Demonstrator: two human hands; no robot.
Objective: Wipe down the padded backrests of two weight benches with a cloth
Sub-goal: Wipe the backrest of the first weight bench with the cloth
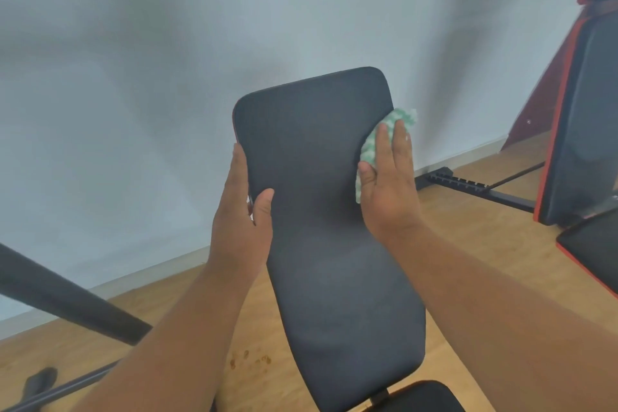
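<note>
Wood floor point(468, 244), pale wall point(133, 110). Smooth black backrest point(321, 177) at centre gripped by left hand point(242, 211); green-white cloth point(384, 140) pressed by right hand point(388, 184), fingers straight, together.

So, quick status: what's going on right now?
Left hand grips black backrest edge. Right hand presses green cloth flat on its right side. Nothing blocking.

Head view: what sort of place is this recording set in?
Probably a small or home gym. A padded black backrest stands in front of the person, a second, red-trimmed bench stands at the right, and a dark bar crosses the wood floor near a plain wall.
</note>
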